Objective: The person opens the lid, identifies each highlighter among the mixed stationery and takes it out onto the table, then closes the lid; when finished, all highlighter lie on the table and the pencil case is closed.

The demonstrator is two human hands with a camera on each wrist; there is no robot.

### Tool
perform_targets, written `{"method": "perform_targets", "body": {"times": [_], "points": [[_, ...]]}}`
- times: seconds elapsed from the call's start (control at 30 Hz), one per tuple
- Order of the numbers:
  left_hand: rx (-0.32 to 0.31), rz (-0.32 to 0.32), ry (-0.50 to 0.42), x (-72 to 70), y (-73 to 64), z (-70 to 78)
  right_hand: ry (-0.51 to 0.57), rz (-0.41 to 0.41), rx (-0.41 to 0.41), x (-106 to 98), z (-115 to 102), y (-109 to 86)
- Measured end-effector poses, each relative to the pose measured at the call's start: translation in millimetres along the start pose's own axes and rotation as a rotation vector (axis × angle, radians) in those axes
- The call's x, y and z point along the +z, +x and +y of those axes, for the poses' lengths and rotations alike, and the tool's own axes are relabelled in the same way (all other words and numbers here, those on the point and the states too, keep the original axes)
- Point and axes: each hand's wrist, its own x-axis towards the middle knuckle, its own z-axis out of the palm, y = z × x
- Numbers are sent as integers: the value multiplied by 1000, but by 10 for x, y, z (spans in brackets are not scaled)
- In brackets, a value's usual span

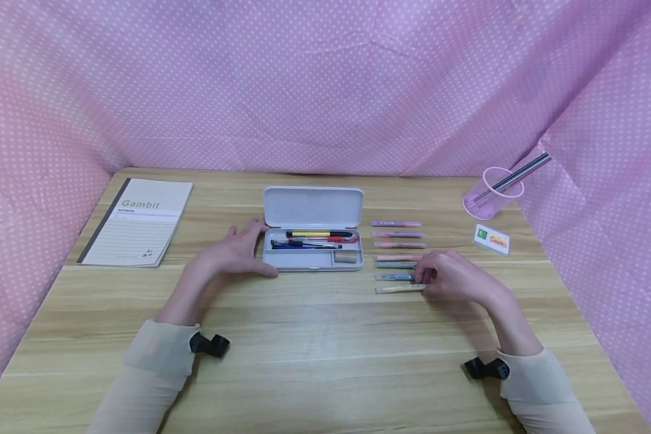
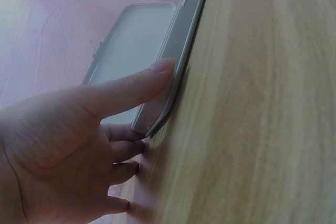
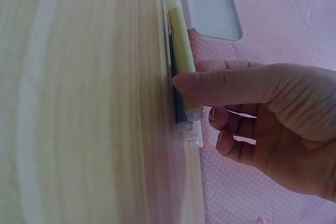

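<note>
A white pencil case (image 1: 298,259) lies with its lid (image 1: 313,207) raised, holding several pens (image 1: 314,239) and a grey block (image 1: 345,257). At its left end rests my left hand (image 1: 230,250), fingers spread; in the left wrist view the straight thumb (image 2: 139,87) touches the front wall. To the right of the case, my right hand (image 1: 461,277) pinches the right end of a yellow marker (image 3: 182,45) between thumb and index finger. This marker is nearest in a column of several capped markers, with a blue one (image 1: 395,277) and a grey-green one (image 1: 396,265) just behind it.
A notebook (image 1: 135,223) lies at the left of the wooden table (image 1: 314,361). At the back right stands a pink mesh pen cup (image 1: 485,205) with dark pencils, and a small white printed eraser-like block (image 1: 490,239) lies before it. Pink dotted cloth (image 1: 314,102) hangs behind.
</note>
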Motion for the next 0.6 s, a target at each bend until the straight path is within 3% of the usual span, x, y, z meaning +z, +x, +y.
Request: {"method": "perform_targets", "body": {"times": [0.6], "points": [[-32, -3, 0, 4, 4, -4, -13, 10, -10, 0, 10, 6]]}}
